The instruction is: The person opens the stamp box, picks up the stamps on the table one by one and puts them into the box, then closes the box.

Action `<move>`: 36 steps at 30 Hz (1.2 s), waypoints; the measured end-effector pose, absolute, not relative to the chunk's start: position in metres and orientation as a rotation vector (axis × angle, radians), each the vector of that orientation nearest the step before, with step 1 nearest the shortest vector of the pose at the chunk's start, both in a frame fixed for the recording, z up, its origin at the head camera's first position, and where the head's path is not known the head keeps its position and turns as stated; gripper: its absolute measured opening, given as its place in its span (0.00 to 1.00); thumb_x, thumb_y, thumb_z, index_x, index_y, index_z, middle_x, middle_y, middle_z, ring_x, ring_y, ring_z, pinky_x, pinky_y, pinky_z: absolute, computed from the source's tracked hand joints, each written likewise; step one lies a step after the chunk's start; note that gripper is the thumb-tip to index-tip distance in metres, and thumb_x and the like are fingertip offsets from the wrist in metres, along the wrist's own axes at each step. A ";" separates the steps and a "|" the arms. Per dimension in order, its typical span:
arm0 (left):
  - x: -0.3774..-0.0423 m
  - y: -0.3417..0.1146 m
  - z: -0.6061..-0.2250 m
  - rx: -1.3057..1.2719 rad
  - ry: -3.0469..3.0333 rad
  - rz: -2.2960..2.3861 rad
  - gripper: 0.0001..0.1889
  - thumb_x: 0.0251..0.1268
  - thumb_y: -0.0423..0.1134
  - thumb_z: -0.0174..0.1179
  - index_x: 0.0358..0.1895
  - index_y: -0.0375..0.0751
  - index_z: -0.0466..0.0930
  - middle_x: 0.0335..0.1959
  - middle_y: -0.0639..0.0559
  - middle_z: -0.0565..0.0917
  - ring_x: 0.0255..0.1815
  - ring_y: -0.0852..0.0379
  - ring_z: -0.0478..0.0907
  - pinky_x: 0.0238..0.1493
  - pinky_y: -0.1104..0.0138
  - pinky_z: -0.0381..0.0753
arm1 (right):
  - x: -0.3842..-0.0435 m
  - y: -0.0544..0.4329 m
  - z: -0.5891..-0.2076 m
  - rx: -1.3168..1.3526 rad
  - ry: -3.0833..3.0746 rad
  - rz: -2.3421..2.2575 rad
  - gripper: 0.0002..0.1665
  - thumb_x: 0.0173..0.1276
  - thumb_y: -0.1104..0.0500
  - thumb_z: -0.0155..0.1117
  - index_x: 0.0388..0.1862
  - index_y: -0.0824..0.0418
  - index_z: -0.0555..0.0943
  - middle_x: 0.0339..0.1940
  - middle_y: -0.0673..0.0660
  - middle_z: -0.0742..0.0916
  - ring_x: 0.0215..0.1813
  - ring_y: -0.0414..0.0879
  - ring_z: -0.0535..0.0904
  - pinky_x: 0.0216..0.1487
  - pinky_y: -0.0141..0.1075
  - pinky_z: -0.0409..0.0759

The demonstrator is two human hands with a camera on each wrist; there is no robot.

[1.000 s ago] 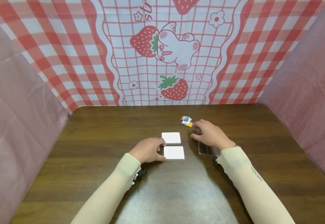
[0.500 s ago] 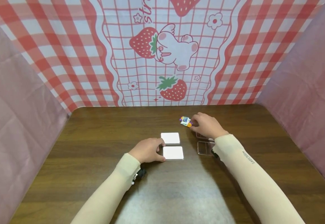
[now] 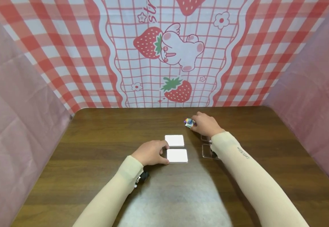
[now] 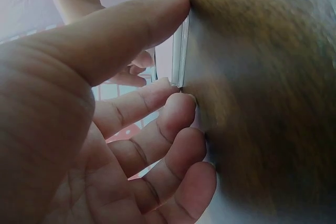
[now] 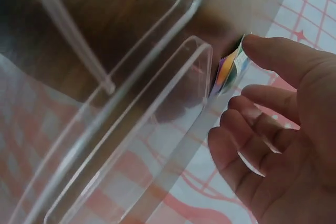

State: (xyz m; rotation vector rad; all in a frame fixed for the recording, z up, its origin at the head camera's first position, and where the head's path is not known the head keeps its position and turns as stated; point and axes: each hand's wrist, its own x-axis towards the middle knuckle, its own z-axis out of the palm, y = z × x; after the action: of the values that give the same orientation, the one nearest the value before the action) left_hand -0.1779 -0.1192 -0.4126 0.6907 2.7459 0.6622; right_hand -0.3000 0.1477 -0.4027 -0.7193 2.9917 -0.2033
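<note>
Two flat clear cases with white faces lie one behind the other on the table: the far case (image 3: 174, 140) and the near case (image 3: 177, 155). My left hand (image 3: 151, 153) holds the near case at its left side, thumb and index finger at opposite edges. Farther back lies a little pile of picture cards (image 3: 189, 123), with orange and purple showing in the right wrist view. Beside the pile is my right hand (image 3: 205, 124), its thumb tip at the cards' edge and the other fingers loosely bent. Its palm side is hidden in the head view.
Two clear plastic trays or lids lie under the right forearm, the near tray (image 3: 207, 151) and the far tray (image 3: 205, 138), both partly hidden. The wooden table (image 3: 110, 126) ends at a strawberry-print cloth (image 3: 178, 90) behind, with pink cloths (image 3: 309, 94) at the sides.
My right hand has moved away from above the clear trays, back and left to the picture cards. More of the trays shows. My left hand stays at the near case.
</note>
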 end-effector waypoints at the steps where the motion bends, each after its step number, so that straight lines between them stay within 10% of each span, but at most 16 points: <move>1: -0.178 -0.119 -0.412 0.691 2.745 0.666 0.25 0.56 0.52 0.78 0.54 0.46 0.81 0.33 0.56 0.80 0.35 0.58 0.76 0.44 0.59 0.77 | -0.301 0.147 -0.404 -0.708 2.981 -0.189 0.29 0.69 0.50 0.72 0.64 0.64 0.81 0.55 0.64 0.82 0.54 0.59 0.81 0.52 0.60 0.81; 36: -0.176 -0.118 -0.410 0.658 2.743 0.660 0.26 0.57 0.52 0.77 0.55 0.46 0.80 0.34 0.55 0.81 0.35 0.58 0.77 0.46 0.59 0.78 | -0.304 0.147 -0.403 -0.785 3.126 -0.268 0.04 0.66 0.59 0.71 0.35 0.58 0.85 0.34 0.54 0.86 0.36 0.49 0.81 0.37 0.49 0.81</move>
State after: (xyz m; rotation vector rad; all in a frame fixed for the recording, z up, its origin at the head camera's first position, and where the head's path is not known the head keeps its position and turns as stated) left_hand -0.1762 -0.1179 -0.4104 0.6582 2.7426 0.6601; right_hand -0.3037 0.1466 -0.4029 -0.7853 3.1259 -0.2682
